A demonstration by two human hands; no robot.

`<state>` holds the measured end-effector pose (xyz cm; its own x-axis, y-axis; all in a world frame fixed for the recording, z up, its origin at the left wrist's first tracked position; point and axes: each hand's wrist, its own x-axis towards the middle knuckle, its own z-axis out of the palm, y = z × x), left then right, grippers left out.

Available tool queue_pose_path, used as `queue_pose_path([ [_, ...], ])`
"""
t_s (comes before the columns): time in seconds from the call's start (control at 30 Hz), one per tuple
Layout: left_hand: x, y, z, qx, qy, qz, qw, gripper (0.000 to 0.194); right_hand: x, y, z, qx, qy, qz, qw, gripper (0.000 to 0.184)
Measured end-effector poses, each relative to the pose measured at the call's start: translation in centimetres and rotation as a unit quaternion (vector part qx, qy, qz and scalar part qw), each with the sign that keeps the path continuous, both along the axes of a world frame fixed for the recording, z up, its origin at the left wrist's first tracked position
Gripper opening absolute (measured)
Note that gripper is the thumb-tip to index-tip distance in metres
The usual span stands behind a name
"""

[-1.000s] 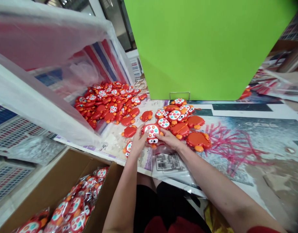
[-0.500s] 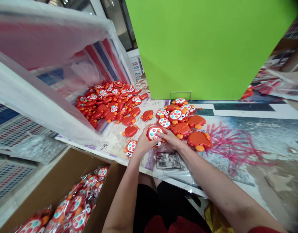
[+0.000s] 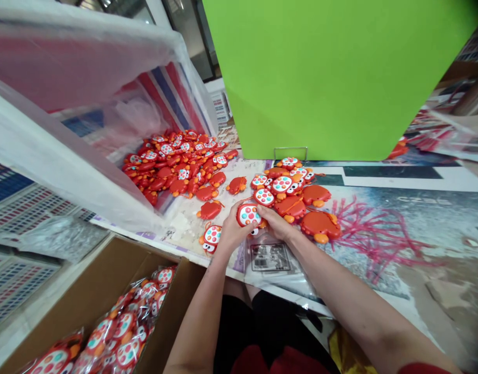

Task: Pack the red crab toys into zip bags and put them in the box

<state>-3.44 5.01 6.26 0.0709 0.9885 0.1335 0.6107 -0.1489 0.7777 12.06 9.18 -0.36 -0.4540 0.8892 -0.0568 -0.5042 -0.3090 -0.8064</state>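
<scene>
Between both hands, above the table's front edge, is a red crab-shaped toy (image 3: 247, 214) with a white oval panel of coloured dots. My left hand (image 3: 234, 229) grips its left side, the thumb lying across the panel's lower edge. My right hand (image 3: 277, 223) closes on its right side, thumb at the panel's edge. The toy's eyes point down towards me, partly covered by fingers. Just beyond lies a cluster of similar crab toys (image 3: 282, 184), some face up, some showing plain red backs. One more face-up toy (image 3: 212, 235) rests left of my left hand.
Clear plastic bags with a printed label (image 3: 270, 257) lie at the table's front edge. A large heap of crab toys (image 3: 172, 161) spills from a lined bin at left. Bagged toys fill a cardboard box (image 3: 83, 270) below. A green board (image 3: 332, 78) stands behind; pink strands (image 3: 375, 234) lie right.
My right thumb has drawn back slightly from the toy's dotted panel to its right edge. Both hands keep hold of the toy in nearly the same place.
</scene>
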Motion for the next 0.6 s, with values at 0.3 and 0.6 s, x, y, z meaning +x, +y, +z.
queue_pose_path([
  [0.3, -1.0, 0.8, -1.3, 0.018, -0.112, -0.068, 0.991, 0.054, 0.0, 0.1, -0.2, 0.036, -0.005, 0.01, 0.999, 0.051],
  [0.6, -2.8, 3.8, -1.1, 0.041, -0.016, 0.007, 0.999, 0.058, 0.3, 0.6, 0.0, -0.043, 0.041, -0.079, 0.995, 0.041],
])
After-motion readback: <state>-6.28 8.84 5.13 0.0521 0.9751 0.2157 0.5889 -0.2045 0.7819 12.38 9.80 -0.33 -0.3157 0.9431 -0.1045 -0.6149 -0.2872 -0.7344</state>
